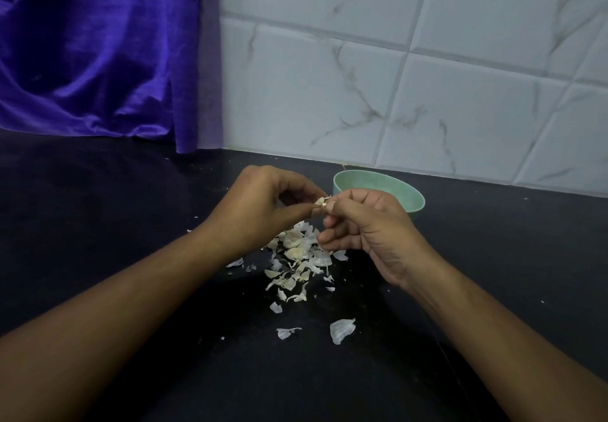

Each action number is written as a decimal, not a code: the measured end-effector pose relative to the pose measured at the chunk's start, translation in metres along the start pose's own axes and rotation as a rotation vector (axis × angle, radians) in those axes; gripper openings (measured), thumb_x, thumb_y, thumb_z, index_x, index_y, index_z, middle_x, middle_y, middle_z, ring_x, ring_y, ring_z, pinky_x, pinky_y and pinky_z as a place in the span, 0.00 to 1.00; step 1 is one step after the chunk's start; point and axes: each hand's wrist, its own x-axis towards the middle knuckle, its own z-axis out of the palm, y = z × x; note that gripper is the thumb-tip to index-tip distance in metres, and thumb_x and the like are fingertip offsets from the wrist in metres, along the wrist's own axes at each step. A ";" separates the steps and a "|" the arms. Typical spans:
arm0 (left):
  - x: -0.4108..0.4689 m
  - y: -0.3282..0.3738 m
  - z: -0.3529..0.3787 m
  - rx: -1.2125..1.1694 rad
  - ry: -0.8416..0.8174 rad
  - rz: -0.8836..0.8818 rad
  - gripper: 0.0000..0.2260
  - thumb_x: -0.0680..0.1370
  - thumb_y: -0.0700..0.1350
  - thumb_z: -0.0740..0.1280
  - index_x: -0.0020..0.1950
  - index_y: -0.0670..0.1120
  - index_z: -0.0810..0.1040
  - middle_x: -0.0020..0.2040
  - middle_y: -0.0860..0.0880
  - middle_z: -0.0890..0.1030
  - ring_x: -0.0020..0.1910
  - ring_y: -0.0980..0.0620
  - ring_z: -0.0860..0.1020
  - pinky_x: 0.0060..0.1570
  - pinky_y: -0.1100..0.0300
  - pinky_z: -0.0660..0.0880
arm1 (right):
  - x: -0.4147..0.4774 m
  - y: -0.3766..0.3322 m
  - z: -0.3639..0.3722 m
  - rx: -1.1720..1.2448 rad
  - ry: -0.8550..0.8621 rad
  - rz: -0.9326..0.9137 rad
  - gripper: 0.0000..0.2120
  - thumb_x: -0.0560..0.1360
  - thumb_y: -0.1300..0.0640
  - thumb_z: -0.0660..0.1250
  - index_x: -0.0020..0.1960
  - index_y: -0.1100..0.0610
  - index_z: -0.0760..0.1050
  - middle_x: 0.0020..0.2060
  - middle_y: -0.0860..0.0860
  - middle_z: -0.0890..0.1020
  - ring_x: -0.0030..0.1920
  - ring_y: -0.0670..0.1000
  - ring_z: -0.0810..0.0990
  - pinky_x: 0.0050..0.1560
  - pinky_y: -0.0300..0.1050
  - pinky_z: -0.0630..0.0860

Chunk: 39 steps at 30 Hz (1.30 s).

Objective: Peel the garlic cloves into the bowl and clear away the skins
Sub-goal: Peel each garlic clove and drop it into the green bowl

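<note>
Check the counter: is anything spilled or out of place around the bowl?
Only loose garlic skins: a pile lies on the counter in front of the bowl, and two larger flakes lie apart, nearer the person. That mess fits peeling. The bowl stands upright by the wall; the left hand and right hand pinch a garlic clove.

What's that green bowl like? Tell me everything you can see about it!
The green bowl is round and pale mint, smooth like plastic. It stands upright on the dark counter, close to the tiled wall, behind the garlic skins. The right hand hides its near left side; whether they touch cannot be told. Its bottom is hidden, so any cloves inside can't be seen.
</note>
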 end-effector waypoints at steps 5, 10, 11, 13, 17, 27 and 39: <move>0.000 -0.002 0.004 -0.250 0.000 -0.166 0.06 0.75 0.43 0.78 0.51 0.49 0.88 0.41 0.47 0.87 0.43 0.40 0.85 0.47 0.38 0.83 | 0.001 0.001 -0.002 -0.033 0.005 -0.009 0.06 0.80 0.67 0.66 0.51 0.70 0.79 0.36 0.54 0.84 0.31 0.51 0.82 0.37 0.46 0.84; 0.003 0.000 0.001 -0.474 0.049 -0.244 0.06 0.74 0.39 0.77 0.50 0.46 0.87 0.45 0.41 0.87 0.41 0.48 0.83 0.43 0.49 0.83 | 0.001 0.005 0.000 -0.117 -0.004 0.012 0.03 0.79 0.67 0.67 0.48 0.65 0.80 0.33 0.55 0.82 0.30 0.52 0.83 0.35 0.46 0.83; 0.004 0.000 -0.001 -0.486 0.051 -0.252 0.06 0.74 0.39 0.77 0.50 0.46 0.87 0.46 0.40 0.86 0.41 0.49 0.83 0.40 0.52 0.83 | 0.001 0.005 0.000 -0.126 -0.007 0.001 0.03 0.79 0.66 0.68 0.48 0.64 0.80 0.34 0.56 0.82 0.31 0.53 0.83 0.35 0.46 0.82; 0.004 -0.001 -0.002 -0.497 0.047 -0.268 0.06 0.75 0.39 0.77 0.51 0.45 0.87 0.47 0.40 0.86 0.41 0.51 0.83 0.39 0.56 0.83 | 0.003 0.005 0.000 -0.142 -0.005 -0.036 0.04 0.81 0.64 0.68 0.48 0.62 0.80 0.36 0.56 0.84 0.32 0.54 0.84 0.35 0.47 0.82; 0.004 -0.001 -0.002 -0.491 0.025 -0.292 0.07 0.75 0.39 0.77 0.52 0.43 0.86 0.45 0.43 0.87 0.41 0.52 0.83 0.40 0.57 0.83 | 0.002 0.005 -0.002 -0.182 0.012 -0.104 0.10 0.82 0.55 0.68 0.47 0.60 0.81 0.38 0.56 0.85 0.34 0.56 0.85 0.36 0.49 0.83; 0.005 -0.001 -0.004 -0.339 -0.004 -0.254 0.08 0.73 0.40 0.80 0.48 0.43 0.84 0.43 0.39 0.86 0.41 0.40 0.84 0.46 0.42 0.83 | 0.002 0.002 -0.005 -0.060 0.012 -0.173 0.08 0.78 0.66 0.72 0.56 0.63 0.78 0.48 0.59 0.88 0.37 0.56 0.85 0.39 0.50 0.85; 0.003 0.001 -0.005 -0.107 -0.027 -0.181 0.05 0.71 0.44 0.81 0.41 0.49 0.87 0.36 0.52 0.86 0.34 0.57 0.82 0.36 0.63 0.77 | 0.003 0.006 -0.006 -0.145 0.000 -0.160 0.05 0.79 0.64 0.72 0.52 0.66 0.81 0.43 0.60 0.88 0.38 0.57 0.87 0.44 0.55 0.85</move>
